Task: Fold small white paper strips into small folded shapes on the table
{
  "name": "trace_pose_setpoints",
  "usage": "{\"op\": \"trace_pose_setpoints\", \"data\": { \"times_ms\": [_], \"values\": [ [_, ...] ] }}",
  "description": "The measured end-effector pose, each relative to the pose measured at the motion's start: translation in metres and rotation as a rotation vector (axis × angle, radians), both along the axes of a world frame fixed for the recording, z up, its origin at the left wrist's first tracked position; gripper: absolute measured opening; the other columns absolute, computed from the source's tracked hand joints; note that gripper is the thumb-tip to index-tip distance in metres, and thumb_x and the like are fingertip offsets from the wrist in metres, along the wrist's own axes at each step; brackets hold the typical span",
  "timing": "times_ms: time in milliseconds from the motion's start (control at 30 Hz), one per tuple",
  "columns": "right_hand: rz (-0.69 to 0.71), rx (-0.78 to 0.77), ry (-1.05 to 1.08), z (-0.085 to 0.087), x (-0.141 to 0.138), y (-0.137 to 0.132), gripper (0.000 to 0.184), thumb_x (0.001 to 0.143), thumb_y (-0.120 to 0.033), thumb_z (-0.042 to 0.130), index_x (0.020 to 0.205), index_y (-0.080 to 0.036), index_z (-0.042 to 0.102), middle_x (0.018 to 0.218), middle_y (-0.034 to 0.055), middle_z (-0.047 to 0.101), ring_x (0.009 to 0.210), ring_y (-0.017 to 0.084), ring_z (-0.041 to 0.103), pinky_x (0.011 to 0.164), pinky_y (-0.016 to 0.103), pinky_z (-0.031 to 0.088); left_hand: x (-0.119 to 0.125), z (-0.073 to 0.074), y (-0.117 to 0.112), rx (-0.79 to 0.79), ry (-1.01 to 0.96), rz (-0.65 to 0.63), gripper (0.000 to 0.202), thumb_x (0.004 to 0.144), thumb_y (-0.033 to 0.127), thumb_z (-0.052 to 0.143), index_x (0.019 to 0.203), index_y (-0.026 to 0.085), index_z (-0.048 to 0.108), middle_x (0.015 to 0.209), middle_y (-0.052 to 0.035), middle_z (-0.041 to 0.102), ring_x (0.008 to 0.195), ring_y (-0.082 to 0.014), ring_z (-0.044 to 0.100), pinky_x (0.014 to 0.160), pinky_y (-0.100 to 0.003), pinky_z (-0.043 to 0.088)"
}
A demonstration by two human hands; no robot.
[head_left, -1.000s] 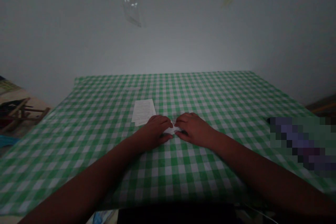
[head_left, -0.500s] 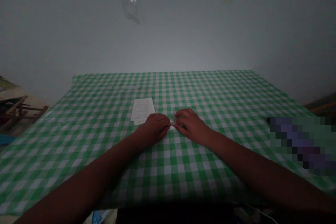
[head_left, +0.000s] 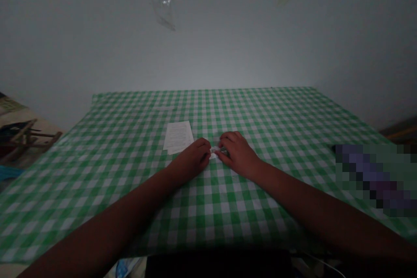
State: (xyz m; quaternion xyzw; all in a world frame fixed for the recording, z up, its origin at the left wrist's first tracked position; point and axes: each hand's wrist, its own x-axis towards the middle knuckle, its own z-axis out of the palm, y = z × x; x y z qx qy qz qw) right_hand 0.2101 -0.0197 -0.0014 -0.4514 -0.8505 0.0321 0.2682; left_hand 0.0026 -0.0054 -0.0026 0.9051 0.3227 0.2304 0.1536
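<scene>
Near the middle of the table, a small white strip that looks like paper [head_left: 213, 155] lies between my two hands. My left hand [head_left: 194, 155] has its fingers bent together over the strip's left end. From the other side, my right hand [head_left: 237, 152] pinches the right end with thumb and fingers curled. Much of the strip is hidden under the fingers. Just behind my left hand lie printed white sheets [head_left: 178, 136], overlapping each other and flat on the cloth.
A green and white checked tablecloth [head_left: 273, 121] covers the table, which meets a pale wall [head_left: 208, 43]. At the right edge is a pixelated dark purple shape [head_left: 368, 173]. A wooden frame [head_left: 26, 141] stands off the left side. Clear plastic [head_left: 163, 4] hangs on the wall.
Both hands have shifted slightly away from me, and the gap between their fingertips shows more of the white strip. The printed sheets stay where they were.
</scene>
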Motion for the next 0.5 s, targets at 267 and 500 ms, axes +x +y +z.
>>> {"op": "trace_pose_setpoints", "data": {
  "times_ms": [267, 500],
  "values": [
    [0.272, -0.033, -0.264, 0.019, 0.003, -0.018, 0.028, 0.098, -0.018, 0.045, 0.114, -0.01, 0.066, 0.114, 0.0122, 0.067, 0.104, 0.024, 0.059, 0.096, 0.041, 0.048, 0.002, 0.0, -0.002, 0.003, 0.073, 0.078, 0.01, 0.092, 0.011, 0.05, 0.094, 0.015, 0.059, 0.104, -0.0073, 0.058, 0.098, -0.0182, 0.057, 0.092, -0.036, 0.052],
    [0.249, -0.074, -0.337, 0.019, 0.007, -0.021, 0.037, 0.096, -0.022, 0.048, 0.128, -0.008, 0.06, 0.13, 0.014, 0.063, 0.115, 0.027, 0.059, 0.104, 0.044, 0.046, 0.003, -0.001, -0.002, 0.051, 0.12, 0.076, 0.011, 0.093, 0.012, 0.05, 0.095, 0.012, 0.061, 0.104, -0.0088, 0.059, 0.097, -0.0187, 0.057, 0.092, -0.035, 0.052]
  ]
}}
